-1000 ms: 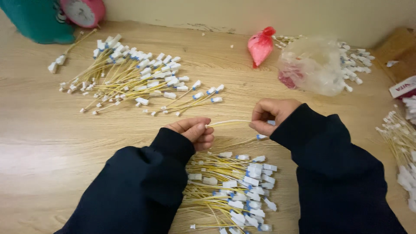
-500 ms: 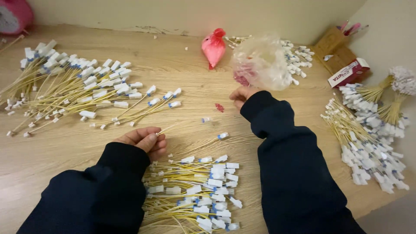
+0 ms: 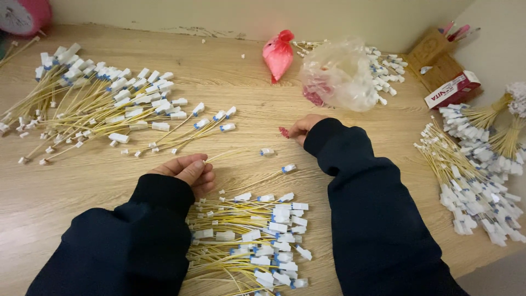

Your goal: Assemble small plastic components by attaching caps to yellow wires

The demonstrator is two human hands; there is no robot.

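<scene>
Left hand (image 3: 186, 171), at the lower centre of the frame, is curled and pinches one yellow wire (image 3: 227, 155). Its long axis runs left to right, rising slightly, with the white connector (image 3: 267, 151) at the right end. Right hand (image 3: 302, 127) has its fingers closed on a small red piece (image 3: 284, 132) near the clear plastic bag (image 3: 339, 74). All lies on a light wooden table (image 3: 82, 181) against a pale wall (image 3: 219, 13).

Up top you've got a pink tied bag (image 3: 278, 52) beside a clear plastic bag (image 3: 338, 74), a red-and-white carton (image 3: 452, 90) at the wooden box (image 3: 436, 60), and a pink round clock (image 3: 23, 13) far left.
</scene>
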